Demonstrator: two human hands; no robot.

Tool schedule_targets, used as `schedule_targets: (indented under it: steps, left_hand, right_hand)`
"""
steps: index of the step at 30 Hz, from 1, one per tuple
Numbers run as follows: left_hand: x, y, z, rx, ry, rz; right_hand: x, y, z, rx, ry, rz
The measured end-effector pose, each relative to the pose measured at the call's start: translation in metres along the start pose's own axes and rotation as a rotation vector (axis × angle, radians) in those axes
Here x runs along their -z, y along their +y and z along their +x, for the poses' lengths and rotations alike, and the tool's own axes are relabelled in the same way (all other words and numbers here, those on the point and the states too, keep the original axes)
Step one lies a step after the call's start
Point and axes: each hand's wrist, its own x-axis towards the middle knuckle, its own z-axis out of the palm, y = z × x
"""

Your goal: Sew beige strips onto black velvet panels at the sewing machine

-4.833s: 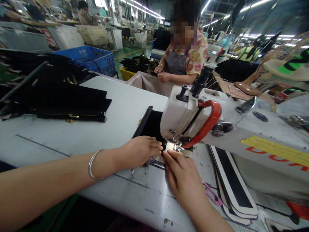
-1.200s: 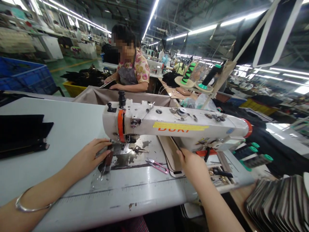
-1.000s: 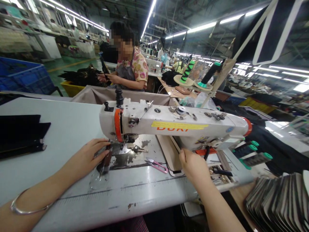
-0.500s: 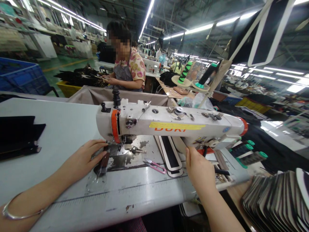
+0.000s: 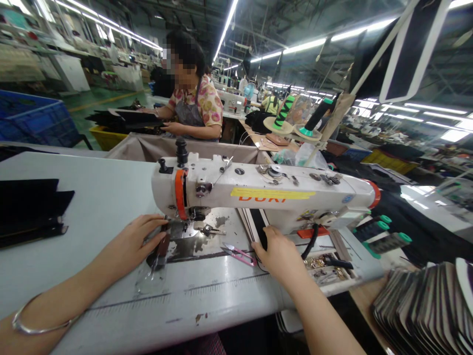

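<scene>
A white sewing machine [image 5: 258, 195] with an orange guard stands on the grey table [image 5: 111, 197]. My left hand [image 5: 129, 244] lies flat beside the needle plate, its fingers stretched out over a small dark brown piece [image 5: 161, 246]. My right hand [image 5: 279, 254] rests on a stack of black pieces with white borders [image 5: 254, 224] under the machine's arm, its fingers curled on the top one. Pink thread snips [image 5: 238, 252] lie between my hands.
Black flat pieces [image 5: 29, 209] are piled at the left of the table. A fanned stack of bordered pieces [image 5: 428, 305] sits at the lower right. Across the table a person in a flowered top [image 5: 195, 103] handles black material. A blue crate [image 5: 33, 118] stands at the far left.
The black fabric under the needle from several seconds ago is gone. My right hand has come down and left onto the stack under the machine's arm. My left hand has stayed put.
</scene>
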Motion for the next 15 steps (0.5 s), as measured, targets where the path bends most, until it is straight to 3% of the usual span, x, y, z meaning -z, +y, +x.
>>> schedule_targets:
  steps: [9, 12, 15]
  left_hand:
    - [-0.002, -0.001, 0.001, -0.001, 0.003, -0.008]
    - [-0.002, -0.001, 0.001, 0.009, -0.001, -0.005]
    - [0.002, -0.007, -0.002, 0.014, -0.004, -0.005]
  right_hand:
    - [0.002, 0.003, 0.004, -0.097, -0.007, -0.117]
    - [0.014, 0.017, -0.012, -0.127, 0.020, -0.139]
    - [0.031, 0.034, -0.048, -0.168, 0.109, -0.132]
